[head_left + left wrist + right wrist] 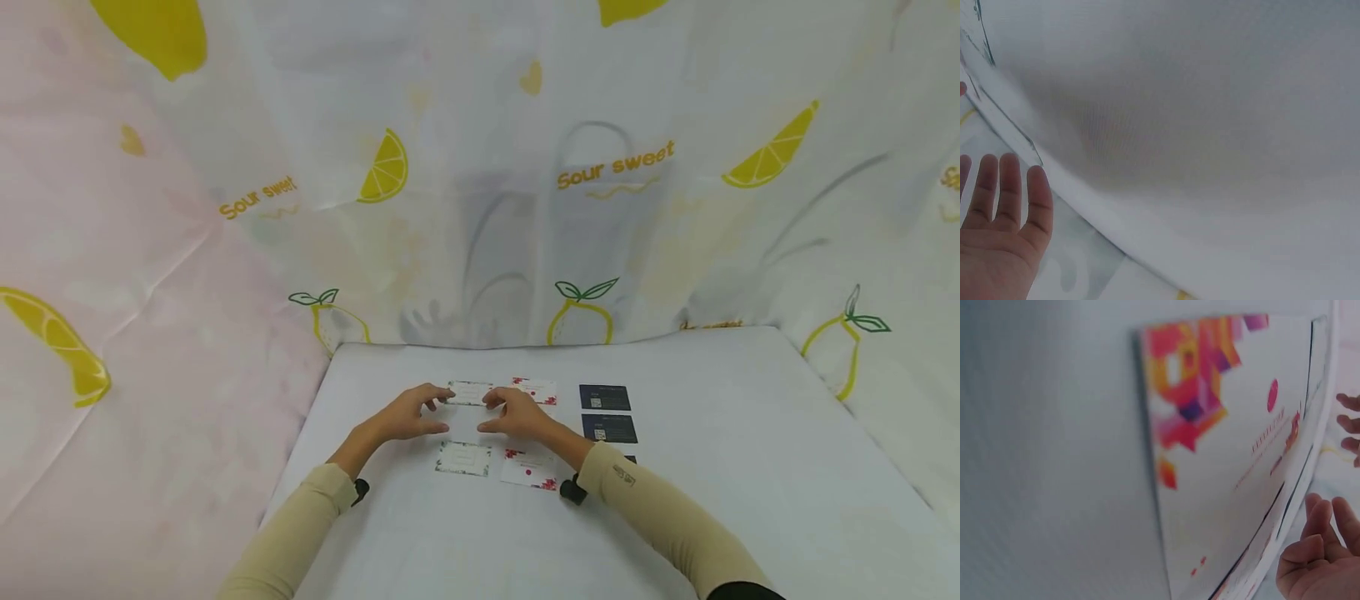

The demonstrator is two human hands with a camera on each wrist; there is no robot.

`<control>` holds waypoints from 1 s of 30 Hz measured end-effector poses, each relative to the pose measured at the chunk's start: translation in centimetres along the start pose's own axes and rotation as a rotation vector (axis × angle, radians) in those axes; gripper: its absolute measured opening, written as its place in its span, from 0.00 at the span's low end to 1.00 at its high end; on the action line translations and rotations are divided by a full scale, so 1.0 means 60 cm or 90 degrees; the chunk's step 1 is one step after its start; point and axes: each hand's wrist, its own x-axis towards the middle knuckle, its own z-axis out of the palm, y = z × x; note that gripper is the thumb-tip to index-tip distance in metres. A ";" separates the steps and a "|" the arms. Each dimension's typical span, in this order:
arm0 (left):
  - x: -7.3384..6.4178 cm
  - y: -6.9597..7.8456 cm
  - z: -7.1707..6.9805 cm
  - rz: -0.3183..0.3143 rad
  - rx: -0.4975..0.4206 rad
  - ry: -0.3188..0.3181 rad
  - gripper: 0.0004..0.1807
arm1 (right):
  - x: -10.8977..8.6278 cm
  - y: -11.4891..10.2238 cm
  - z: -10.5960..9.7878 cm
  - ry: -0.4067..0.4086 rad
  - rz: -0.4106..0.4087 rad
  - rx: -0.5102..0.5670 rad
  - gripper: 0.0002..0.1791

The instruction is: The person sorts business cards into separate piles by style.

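Note:
In the head view my left hand (412, 412) reaches in over the table with its index fingertip right at the left end of the far white card with a leafy border (468, 395). Facing it, my right hand (517, 414) has fingertips by that card's right end. Both thumbs point toward each other over bare white tabletop, a gap between them. The left wrist view shows the left fingers (1039, 194) fairly straight and spread. Nearer to me lie another leafy-bordered card (463, 459) and a white card with red corners (529, 469). A similar red-cornered card (536, 390) lies beyond the right hand.
Right of the hands, two dark cards (604, 397) lie in a column; a third dark card (630, 458) is mostly hidden by the right forearm. Lemon-printed sheeting (510, 250) hangs behind and beside the white table (420, 542).

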 end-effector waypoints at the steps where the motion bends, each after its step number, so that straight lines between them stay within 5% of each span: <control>1: -0.002 0.000 0.002 0.001 -0.002 0.005 0.33 | -0.003 0.000 0.002 0.001 -0.004 -0.001 0.28; 10: -0.009 0.008 0.023 0.044 -0.022 -0.009 0.33 | -0.034 -0.003 0.020 -0.022 -0.006 -0.012 0.29; 18: -0.010 0.015 0.029 -0.014 -0.020 -0.023 0.32 | -0.045 -0.012 0.020 -0.019 -0.031 0.035 0.33; 30: -0.026 0.024 0.038 -0.025 0.020 -0.045 0.40 | -0.045 -0.017 0.044 -0.018 -0.021 -0.038 0.35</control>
